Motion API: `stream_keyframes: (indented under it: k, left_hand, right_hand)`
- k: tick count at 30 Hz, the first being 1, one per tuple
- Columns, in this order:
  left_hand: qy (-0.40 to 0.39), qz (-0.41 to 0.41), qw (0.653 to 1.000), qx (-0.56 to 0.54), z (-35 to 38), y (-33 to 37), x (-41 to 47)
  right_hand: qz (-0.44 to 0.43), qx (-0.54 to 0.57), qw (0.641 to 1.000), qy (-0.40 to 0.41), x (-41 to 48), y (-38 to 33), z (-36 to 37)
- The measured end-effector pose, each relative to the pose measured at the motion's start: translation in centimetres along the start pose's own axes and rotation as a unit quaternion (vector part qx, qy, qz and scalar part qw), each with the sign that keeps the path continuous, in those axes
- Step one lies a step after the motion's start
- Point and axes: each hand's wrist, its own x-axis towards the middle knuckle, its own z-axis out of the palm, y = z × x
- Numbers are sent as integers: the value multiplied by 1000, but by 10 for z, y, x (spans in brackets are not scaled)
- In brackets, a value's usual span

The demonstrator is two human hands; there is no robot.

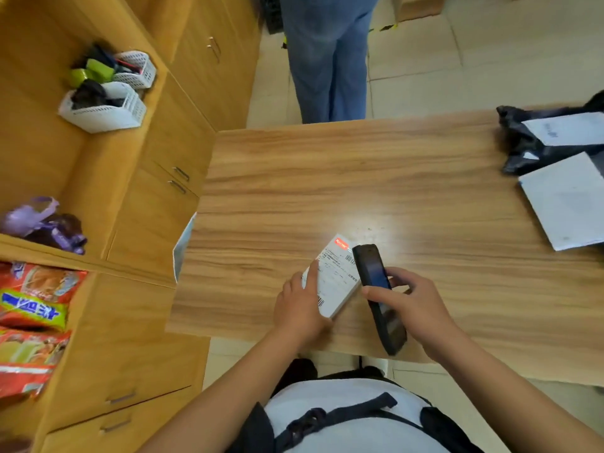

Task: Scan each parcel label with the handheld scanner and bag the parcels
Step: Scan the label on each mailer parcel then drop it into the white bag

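A small white parcel box (336, 276) with a printed label and barcodes lies near the front edge of the wooden table (392, 178). My left hand (299, 305) holds the box at its left side, thumb lying across the label. My right hand (413, 305) grips a black handheld scanner (379, 295), which sits just right of the box with its tip over the label's top right corner. At the table's right edge lie a dark plastic bag (523, 142) and two white parcels (568, 201) (568, 127).
Another person in blue jeans (327, 57) stands beyond the table's far edge. Yellow wooden cabinets (157, 178) fill the left, holding white baskets (104, 112), a purple bag (42, 223) and snack packets (32, 318). A pale sheet (184, 246) hangs at the table's left edge.
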Motion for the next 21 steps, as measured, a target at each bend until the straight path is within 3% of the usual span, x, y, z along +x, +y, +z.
stream_keyframes:
  k: [9,15,21]
  left_hand:
    - [2,-76,997,-18,-20,-81,-22]
    - [35,-113,978,-172,-49,-157,-15]
    - [51,-100,902,-417,-94,-243,0]
  right_hand:
    - [-22,-30,998,-54,11,-23,62]
    - [-20,-18,999,-35,17,-39,108]
    - [-3,-5,1000,20,20,-60,169]
